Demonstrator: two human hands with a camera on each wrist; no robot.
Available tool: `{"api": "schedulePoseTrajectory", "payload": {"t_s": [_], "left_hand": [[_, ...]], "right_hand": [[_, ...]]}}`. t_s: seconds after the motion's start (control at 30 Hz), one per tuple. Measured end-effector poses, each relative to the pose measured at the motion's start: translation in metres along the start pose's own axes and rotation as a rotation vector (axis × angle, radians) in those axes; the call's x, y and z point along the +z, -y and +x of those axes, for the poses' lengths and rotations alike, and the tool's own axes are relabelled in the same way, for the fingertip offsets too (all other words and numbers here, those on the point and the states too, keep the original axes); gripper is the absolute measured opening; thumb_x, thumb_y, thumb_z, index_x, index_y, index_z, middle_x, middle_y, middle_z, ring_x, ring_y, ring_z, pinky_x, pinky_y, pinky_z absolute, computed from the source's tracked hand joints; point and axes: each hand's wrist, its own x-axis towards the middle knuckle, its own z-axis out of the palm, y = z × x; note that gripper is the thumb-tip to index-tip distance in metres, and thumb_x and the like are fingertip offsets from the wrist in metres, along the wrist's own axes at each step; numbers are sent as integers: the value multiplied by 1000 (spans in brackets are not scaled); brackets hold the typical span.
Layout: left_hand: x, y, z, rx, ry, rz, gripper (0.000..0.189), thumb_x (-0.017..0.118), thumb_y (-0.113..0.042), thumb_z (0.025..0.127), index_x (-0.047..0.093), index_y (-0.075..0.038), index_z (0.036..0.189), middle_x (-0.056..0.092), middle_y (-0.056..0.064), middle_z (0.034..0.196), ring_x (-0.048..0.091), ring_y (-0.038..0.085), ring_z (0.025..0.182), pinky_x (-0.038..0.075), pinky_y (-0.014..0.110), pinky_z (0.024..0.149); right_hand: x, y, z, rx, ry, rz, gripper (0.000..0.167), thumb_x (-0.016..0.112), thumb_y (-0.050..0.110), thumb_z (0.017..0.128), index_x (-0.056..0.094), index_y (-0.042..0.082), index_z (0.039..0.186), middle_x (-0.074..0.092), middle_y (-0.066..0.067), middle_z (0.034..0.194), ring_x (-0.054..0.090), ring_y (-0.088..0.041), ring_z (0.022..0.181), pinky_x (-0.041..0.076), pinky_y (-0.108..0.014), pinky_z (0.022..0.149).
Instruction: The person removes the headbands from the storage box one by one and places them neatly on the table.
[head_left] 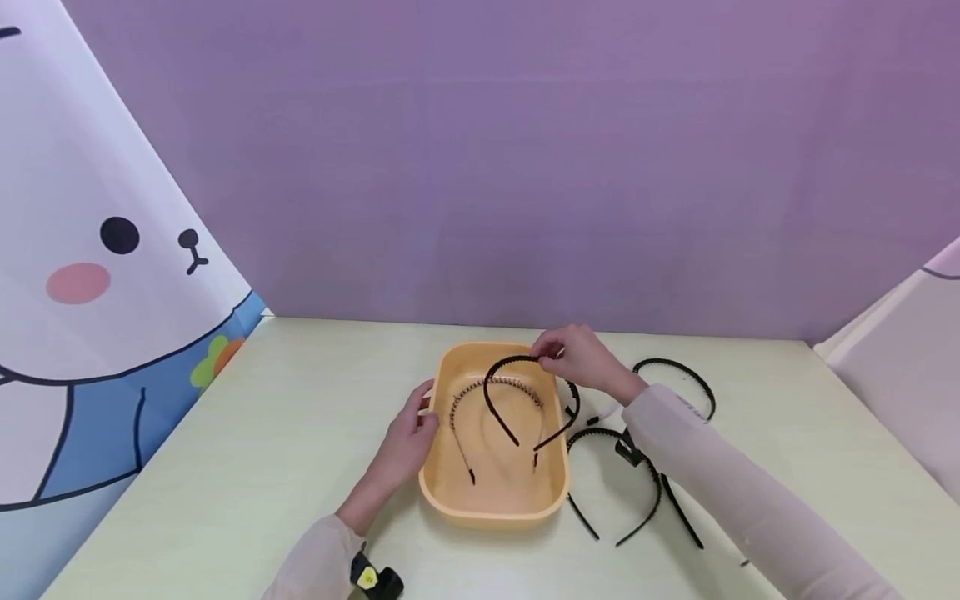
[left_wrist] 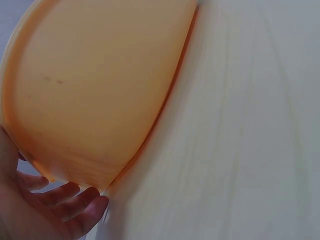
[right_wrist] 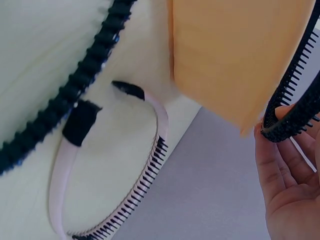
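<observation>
A yellow plastic basin (head_left: 495,518) stands on the table. My left hand (head_left: 408,437) holds its left side, thumb at the rim and fingers against the outer wall. My right hand (head_left: 581,358) pinches the top of a black toothed headband (head_left: 516,359) above the basin, its two ends hanging down. In the right wrist view, thumb and fingertips close on the band's curve, teeth showing along its inner side. A thin zigzag headband (head_left: 453,417) lies inside the basin.
Right of the basin, a black ridged headband (head_left: 596,431) and another dark headband (head_left: 693,375) lie on the table, partly behind my right sleeve. A pale pink headband with dark teeth (right_wrist: 162,117) lies close by. A purple backdrop (head_left: 480,183) rises behind the table.
</observation>
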Motion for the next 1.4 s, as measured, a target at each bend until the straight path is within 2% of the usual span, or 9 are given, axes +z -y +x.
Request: {"api": "schedulePoseTrajectory", "payload": {"t_s": [0.37,0.63,1.4], "left_hand": [[0,3,1,11,8,-11,52,37,-12,97,31,-10,148,49,24,134,58,30,105,52,41,84],[0,2,0,17,12,-8,51,37,-11,97,31,-9,147,49,25,135,59,29,104,51,40,84],[0,2,1,11,-7,0,51,37,-12,97,31,-9,148,49,24,135,59,29,107,50,43,88]], "right_hand": [[-12,-5,-8,52,23,-19,13,61,3,86,71,2,94,71,-8,87,65,-15,77,55,-32,70],[-17,-11,-14,56,39,-26,15,59,1,85,71,4,93,71,-14,89,64,-15,76,54,-32,68],[-32,-34,-28,66,24,-75,14,61,-1,84,72,3,93,71,-8,87,63,-14,76,53,-29,68]]}}
